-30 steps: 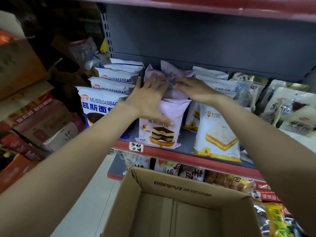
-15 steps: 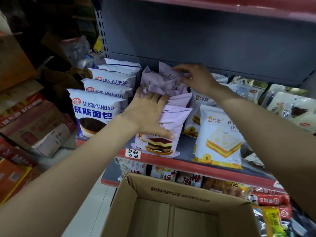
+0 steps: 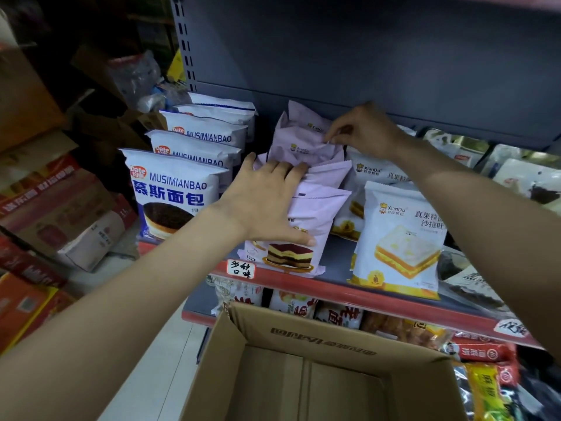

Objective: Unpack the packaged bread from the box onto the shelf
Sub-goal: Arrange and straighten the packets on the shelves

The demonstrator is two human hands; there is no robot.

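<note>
My right hand has lifted off the lilac bread packs on the shelf and now pinches a rear pack's top edge, while my left hand, fingers spread, braces the front pack, which may topple; the box floor is partly cut off.

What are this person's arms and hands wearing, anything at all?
Nothing shows on them. The left hand and right hand are bare, with no gloves, rings or watch visible, and both forearms are uncovered as far as the frame shows; no sleeve is in view.
</note>
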